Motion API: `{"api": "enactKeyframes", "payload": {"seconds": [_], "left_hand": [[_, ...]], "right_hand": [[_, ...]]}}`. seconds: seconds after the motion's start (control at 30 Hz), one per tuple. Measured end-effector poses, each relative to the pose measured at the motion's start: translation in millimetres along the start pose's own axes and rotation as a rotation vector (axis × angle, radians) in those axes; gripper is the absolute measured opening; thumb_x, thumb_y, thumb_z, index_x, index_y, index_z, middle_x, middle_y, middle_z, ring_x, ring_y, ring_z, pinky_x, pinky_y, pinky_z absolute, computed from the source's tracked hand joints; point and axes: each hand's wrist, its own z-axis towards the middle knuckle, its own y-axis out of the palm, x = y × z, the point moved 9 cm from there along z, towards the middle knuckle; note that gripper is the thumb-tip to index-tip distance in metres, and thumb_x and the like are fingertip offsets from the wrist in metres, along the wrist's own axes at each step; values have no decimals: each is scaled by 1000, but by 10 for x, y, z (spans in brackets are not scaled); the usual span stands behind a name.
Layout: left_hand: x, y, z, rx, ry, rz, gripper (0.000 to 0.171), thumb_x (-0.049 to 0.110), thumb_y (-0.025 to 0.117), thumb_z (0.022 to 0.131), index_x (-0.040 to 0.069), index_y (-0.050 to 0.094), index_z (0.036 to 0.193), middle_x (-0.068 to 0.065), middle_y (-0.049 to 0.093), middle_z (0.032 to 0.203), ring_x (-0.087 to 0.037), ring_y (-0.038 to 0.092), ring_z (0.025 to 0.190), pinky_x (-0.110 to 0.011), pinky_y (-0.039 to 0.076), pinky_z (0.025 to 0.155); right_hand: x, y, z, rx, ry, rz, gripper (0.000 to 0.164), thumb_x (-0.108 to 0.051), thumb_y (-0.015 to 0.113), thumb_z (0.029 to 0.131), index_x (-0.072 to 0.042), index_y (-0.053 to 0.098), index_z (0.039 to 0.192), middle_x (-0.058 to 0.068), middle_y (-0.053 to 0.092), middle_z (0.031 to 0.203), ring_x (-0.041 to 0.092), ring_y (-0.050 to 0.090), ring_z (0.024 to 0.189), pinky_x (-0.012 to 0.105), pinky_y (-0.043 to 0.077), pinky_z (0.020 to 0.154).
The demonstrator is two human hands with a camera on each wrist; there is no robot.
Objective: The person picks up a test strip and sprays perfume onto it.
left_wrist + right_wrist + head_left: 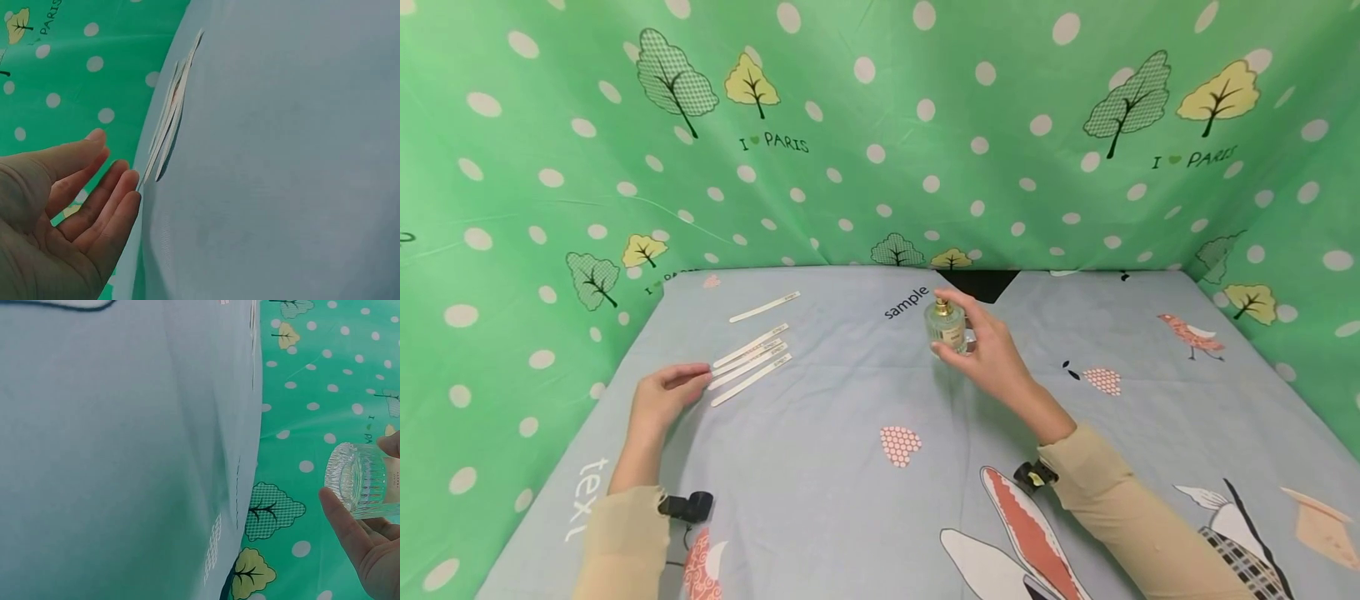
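Note:
My right hand [992,350] grips a clear glass perfume bottle [953,329] with a gold neck and a pale label. In the right wrist view the ribbed bottom of the bottle [353,481] shows between the thumb and fingers of the right hand [375,550]. On the left, several slim white paper test strips [752,381] lie side by side at a slant, with small print at their far ends. Beside their near ends is my left hand [662,396], fingertips at or very close to one strip. The left wrist view shows its thumb apart from loosely bent fingers.
One more white strip [765,307] lies apart, farther back on the table. A grey-blue printed cloth [835,400] covers the tabletop. Behind it and along the sides hangs a green dotted curtain [880,125].

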Motion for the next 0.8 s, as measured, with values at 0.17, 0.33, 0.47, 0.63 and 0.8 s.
{"api": "enactKeyframes", "payload": {"seconds": [0.17, 0.33, 0.47, 0.63, 0.8], "left_hand": [[-34, 36, -6, -14, -11, 25, 50, 25, 74, 91, -3, 62, 130, 20, 71, 92, 17, 59, 80, -7, 53, 74], [-38, 60, -22, -28, -7, 56, 49, 25, 75, 90, -3, 63, 129, 16, 73, 94, 17, 59, 79, -7, 53, 72], [-12, 67, -56, -41, 28, 82, 47, 23, 74, 91, -6, 64, 126, 17, 74, 89, 17, 59, 77, -7, 51, 70], [-2, 68, -76, -47, 51, 148, 44, 24, 74, 90, -5, 66, 123, 3, 78, 96, 18, 57, 76, -7, 49, 68], [-26, 76, -69, -58, 49, 203, 46, 28, 75, 90, -3, 67, 123, -7, 78, 104, 19, 54, 76, -8, 48, 68]], "right_hand": [[2, 14, 0, 1, -1, -3, 71, -11, 78, 85, -24, 42, 146, 14, 61, 131, 33, 67, 99, 23, 51, 50], [4, 18, -2, 3, 5, -3, 71, -11, 78, 85, -24, 43, 145, 14, 61, 130, 32, 67, 99, 23, 50, 50], [6, 18, 0, 2, 7, 6, 71, -11, 78, 85, -24, 43, 145, 15, 62, 130, 34, 68, 100, 23, 51, 50], [11, 23, 2, -3, 11, 10, 72, -11, 78, 85, -24, 42, 146, 15, 61, 132, 35, 68, 102, 23, 52, 51], [5, 16, 7, -1, 12, 4, 72, -11, 78, 85, -24, 42, 146, 15, 61, 131, 35, 68, 101, 23, 53, 52]]}}
